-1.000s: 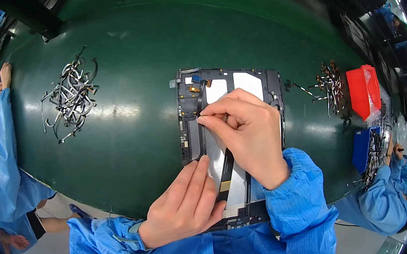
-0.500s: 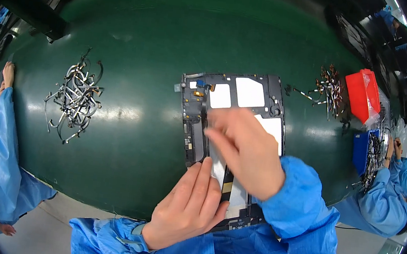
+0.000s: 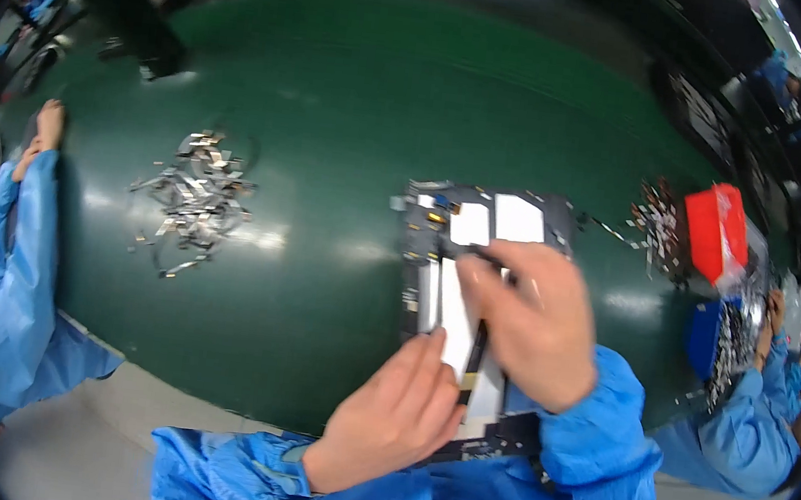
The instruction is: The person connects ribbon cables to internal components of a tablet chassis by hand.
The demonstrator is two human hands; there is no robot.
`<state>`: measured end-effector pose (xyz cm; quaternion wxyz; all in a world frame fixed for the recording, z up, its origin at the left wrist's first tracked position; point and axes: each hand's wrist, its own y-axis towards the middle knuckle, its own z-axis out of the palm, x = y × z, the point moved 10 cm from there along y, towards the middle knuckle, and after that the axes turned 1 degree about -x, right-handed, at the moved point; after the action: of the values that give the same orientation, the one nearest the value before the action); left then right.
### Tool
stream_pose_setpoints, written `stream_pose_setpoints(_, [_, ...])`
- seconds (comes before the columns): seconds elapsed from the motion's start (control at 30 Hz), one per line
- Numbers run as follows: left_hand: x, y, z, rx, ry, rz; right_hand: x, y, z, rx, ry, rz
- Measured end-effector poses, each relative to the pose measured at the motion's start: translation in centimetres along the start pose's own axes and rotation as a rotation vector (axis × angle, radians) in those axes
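A black, flat panel of an opened electronic device (image 3: 558,214) lies in front of me, with white rectangles and small flex connectors on it. My left hand (image 3: 391,417) rests on its lower left part, fingers stretched out and close together beside a long white strip (image 3: 453,320). Over the panel's middle is my right hand (image 3: 536,320), its fingers curled with thumb and forefinger drawn together. A small dark piece shows at those fingertips, but blur hides what it is. The right hand covers the panel's right middle part.
On the green table (image 3: 336,124), a loose pile of flex cables (image 3: 198,192) lies left and a pile of small parts (image 3: 658,225) right. Beyond those stand a red bin (image 3: 715,237) and a blue bin (image 3: 703,339). Co-workers in blue sit at both sides.
The whole view has shifted, so the table's things appear further right and lower. My right hand has moved slightly up the panel, baring more of the white strip. My left hand stays on the panel.
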<state>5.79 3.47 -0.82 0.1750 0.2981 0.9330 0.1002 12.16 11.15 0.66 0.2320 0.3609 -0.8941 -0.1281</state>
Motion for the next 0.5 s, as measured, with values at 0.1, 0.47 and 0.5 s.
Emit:
stream_pose_setpoints(0.1, [0.5,-1.0,-0.5,0.012,-0.175,-0.034,-3.5,-4.1,-4.0,-0.101,-0.009,0.409])
stream_pose_setpoints(0.47, [5.5,-0.9,-1.7,-0.2,-0.819,-0.341,-8.1,-10.3,-1.4,-0.443,1.016,0.741])
stream_pose_setpoints(0.5, [6.6,-0.1,-2.3,-0.178,-0.741,-0.333,-8.5,-9.2,-1.8,-0.443,1.031,0.702])
